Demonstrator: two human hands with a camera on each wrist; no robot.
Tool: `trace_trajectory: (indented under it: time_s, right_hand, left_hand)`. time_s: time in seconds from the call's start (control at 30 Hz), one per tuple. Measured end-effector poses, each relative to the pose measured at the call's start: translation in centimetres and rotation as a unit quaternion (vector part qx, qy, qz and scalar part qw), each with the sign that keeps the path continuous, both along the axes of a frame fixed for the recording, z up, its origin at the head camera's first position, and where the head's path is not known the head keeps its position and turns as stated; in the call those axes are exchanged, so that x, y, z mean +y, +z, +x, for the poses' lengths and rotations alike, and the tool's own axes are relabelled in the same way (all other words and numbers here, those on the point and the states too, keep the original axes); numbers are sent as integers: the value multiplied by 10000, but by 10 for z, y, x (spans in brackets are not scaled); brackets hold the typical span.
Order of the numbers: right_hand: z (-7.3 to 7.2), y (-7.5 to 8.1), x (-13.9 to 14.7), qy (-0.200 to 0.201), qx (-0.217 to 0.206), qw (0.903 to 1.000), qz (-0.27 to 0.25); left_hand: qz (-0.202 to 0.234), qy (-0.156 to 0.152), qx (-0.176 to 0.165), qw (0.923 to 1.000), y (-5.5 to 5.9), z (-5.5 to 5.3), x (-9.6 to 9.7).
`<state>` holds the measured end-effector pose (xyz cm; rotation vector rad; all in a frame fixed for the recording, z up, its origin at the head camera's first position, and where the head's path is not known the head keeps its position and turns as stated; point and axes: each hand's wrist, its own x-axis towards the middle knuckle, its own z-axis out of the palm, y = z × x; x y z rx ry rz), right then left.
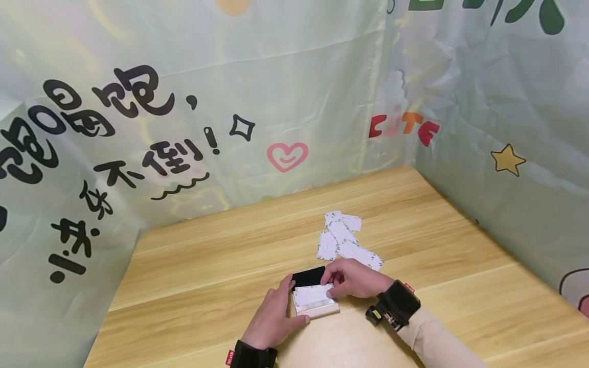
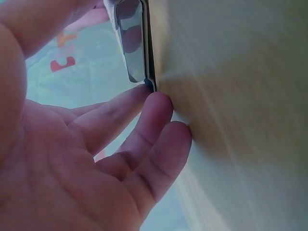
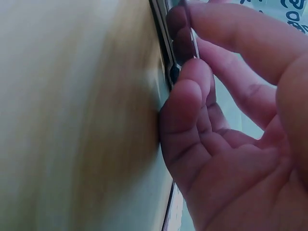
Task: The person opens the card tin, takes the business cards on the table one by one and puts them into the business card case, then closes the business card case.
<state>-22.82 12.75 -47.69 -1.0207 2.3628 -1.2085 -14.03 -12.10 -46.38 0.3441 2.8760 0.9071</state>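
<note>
A card case (image 1: 324,309) with a silvery front edge and a black-lined lid (image 1: 307,277) folded back lies on the table in front of me. My left hand (image 1: 274,313) holds its left side, thumb at the front edge and fingertips by the lid. In the left wrist view the shiny case (image 2: 131,53) stands out beyond the fingers. Over the case is a white card (image 1: 309,295) with a printed border. My right hand (image 1: 358,279) pinches this card at its right end; the right wrist view shows the card edge-on between thumb and finger.
Several white cards (image 1: 342,232) with flowery borders lie spread and partly overlapping behind the case, beyond my right hand. The wooden table (image 1: 198,276) meets printed cloth walls (image 1: 294,102) at the back and right.
</note>
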Motion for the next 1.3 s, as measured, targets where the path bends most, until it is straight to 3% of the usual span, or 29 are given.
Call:
trace_trajectory:
  time_s: [0.43, 0.53, 0.6, 0.73, 0.8, 0.9, 1.0, 1.3]
  right_hand:
    - [2, 2, 3, 179, 217, 9996, 54]
    - [1, 3, 3, -197, 359, 9991, 83]
    - [-1, 3, 5, -728, 570, 9956, 129]
    - [-6, 5, 15, -2016, 1069, 9719, 569]
    - [-9, 7, 23, -2424, 1145, 9585, 967]
    - [-13, 9, 34, -2644, 1013, 9464, 1555]
    - [-16, 10, 40, -2669, 828, 9423, 1844]
    - [-17, 12, 40, -2762, 771, 9452, 1559]
  left_hand:
    - [4, -72, 50, 10000, -1, -1, -1]
    - [17, -62, 24, 10000, -2, 0, -1]
    - [33, -49, -4, 10000, -2, 1, 0]
    - [51, -39, -36, 10000, -2, 2, 0]
    - [53, -31, -48, 10000, -2, 3, 0]
    - [54, -13, -47, 10000, -2, 3, 1]
    - [41, -13, -31, 10000, -2, 2, 0]
    - [40, -55, 19, 10000, -3, 0, -1]
